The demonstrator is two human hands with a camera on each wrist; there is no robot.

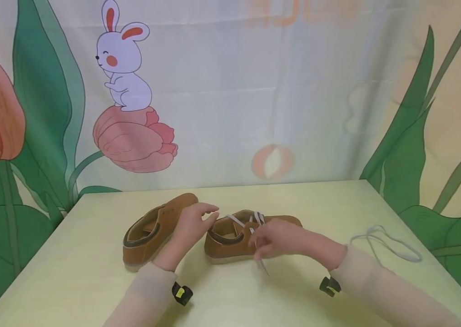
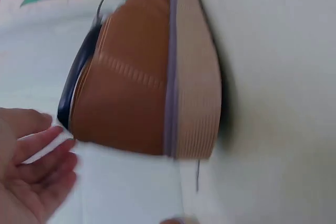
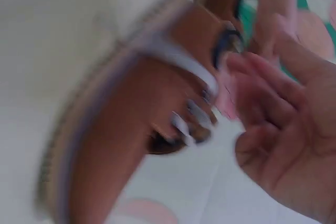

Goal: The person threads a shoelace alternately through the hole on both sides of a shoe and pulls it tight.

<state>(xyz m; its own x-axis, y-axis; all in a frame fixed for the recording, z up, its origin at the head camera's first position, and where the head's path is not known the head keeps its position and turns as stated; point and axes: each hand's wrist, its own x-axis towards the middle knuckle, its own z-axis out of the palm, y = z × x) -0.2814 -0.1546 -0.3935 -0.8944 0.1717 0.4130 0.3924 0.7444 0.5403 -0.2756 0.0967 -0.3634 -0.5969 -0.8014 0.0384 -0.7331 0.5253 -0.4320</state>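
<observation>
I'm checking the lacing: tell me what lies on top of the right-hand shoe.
A pale lace crosses the shoe and trails down its near side. In the head view, whatever lies behind the right hand is hidden.

The person is wearing off-white sleeves [image 1: 144, 290] that are leaving the left hand [image 1: 192, 222] and right hand [image 1: 281, 235] bare, while a blocky black device [image 1: 187, 296] with a yellow patch [image 1: 180, 293] is showing beneath each sleeve.

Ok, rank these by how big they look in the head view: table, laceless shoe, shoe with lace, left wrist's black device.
1. Table
2. Laceless shoe and shoe with lace, unranked: too alike, both partly hidden
3. Left wrist's black device
</observation>
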